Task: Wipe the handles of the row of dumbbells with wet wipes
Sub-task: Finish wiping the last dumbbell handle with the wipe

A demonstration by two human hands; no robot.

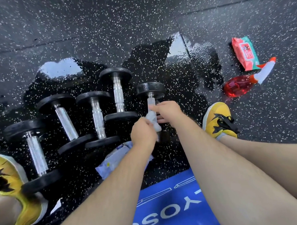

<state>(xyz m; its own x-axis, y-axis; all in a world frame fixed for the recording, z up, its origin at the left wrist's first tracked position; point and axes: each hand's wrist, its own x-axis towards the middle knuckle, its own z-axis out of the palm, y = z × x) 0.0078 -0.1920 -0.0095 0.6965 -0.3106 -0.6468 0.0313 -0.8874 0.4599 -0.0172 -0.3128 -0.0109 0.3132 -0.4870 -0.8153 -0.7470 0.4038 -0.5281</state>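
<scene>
Several black dumbbells with knurled chrome handles lie in a row on the wet speckled floor. The rightmost dumbbell has its near half hidden by my hands. My left hand grips a crumpled white wet wipe against that dumbbell's handle. My right hand holds the same handle just above the wipe, its fingers curled round it. The other dumbbells lie to the left: one, one, one and the leftmost.
A pale blue wipes pack lies under my left forearm. At the right sit a red-and-green wipes pack and a red spray bottle. My yellow shoes flank the row. A blue mat is below me.
</scene>
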